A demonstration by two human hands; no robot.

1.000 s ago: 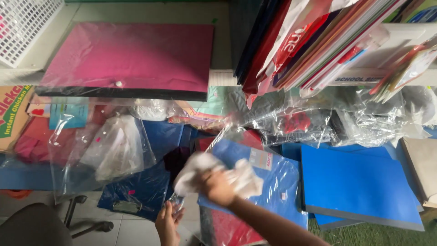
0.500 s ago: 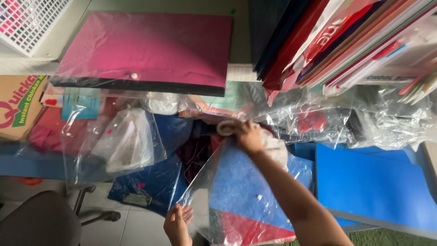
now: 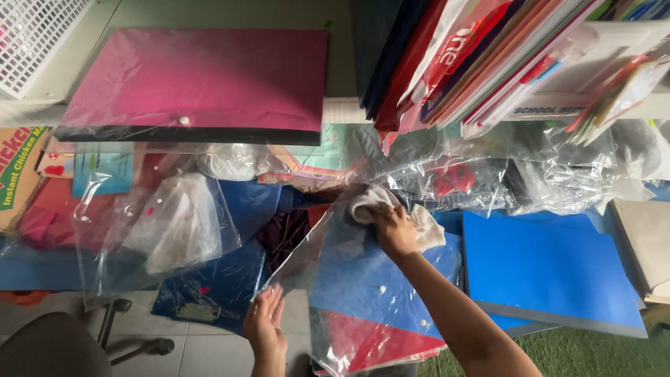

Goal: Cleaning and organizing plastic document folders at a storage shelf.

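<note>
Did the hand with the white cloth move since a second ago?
Yes. The right hand with the white cloth went up the blue folder, toward the shelf's pink folder.

A wrapped folder [image 3: 377, 293] lies between a plastic bag [image 3: 160, 234] at left and flat folders [image 3: 551, 276] at right

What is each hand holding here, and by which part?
Right hand grips a crumpled white cloth by its middle; left hand touches the clear plastic folder sleeve at its lower-left edge.
</note>
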